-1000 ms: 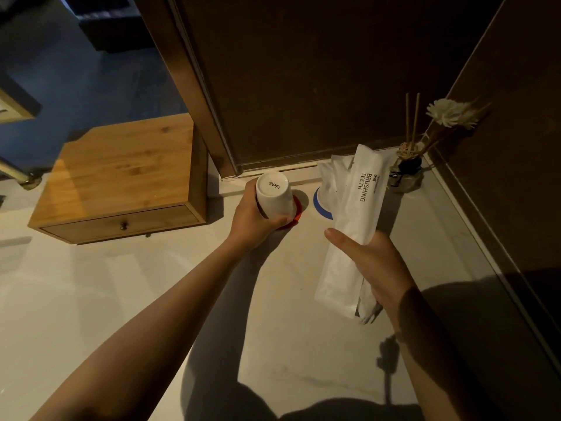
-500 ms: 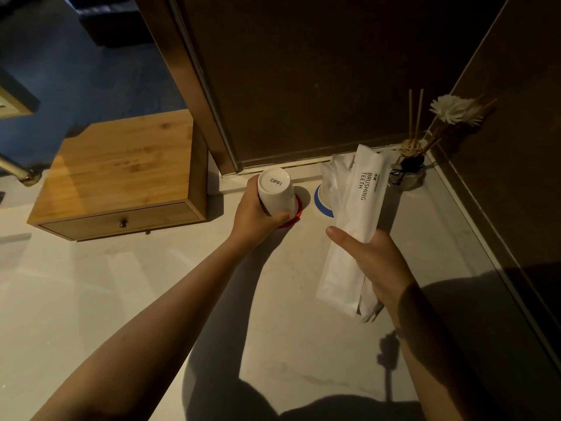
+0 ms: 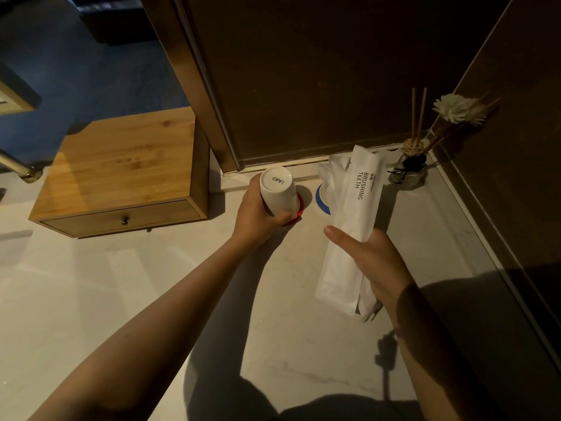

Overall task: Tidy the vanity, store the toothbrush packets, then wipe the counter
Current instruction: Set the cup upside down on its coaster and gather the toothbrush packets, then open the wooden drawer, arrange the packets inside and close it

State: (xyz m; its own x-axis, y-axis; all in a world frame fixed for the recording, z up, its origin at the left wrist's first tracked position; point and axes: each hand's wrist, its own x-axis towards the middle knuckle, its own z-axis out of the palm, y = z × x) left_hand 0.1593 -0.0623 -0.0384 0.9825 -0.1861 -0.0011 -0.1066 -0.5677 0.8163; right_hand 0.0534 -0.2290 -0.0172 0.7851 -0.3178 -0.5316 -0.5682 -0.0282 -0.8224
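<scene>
The left hand [image 3: 258, 217] wraps an upturned white cup [image 3: 278, 189] (base up, marked PFI) on a red coaster [image 3: 299, 209] on the tabletop [image 3: 151, 284]. The right hand [image 3: 376, 265] fingers grip toothbrush packets [image 3: 349, 226], raised above the tabletop beside a blue coaster [image 3: 321, 198].

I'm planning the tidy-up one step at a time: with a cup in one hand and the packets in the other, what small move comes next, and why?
Probably set the white cup fully down on the red coaster and let go. The left hand grips it upside down, tilted, right at the coaster. That frees a hand for the wooden box's drawer, which is shut, while the right hand holds the toothbrush packets.
</scene>
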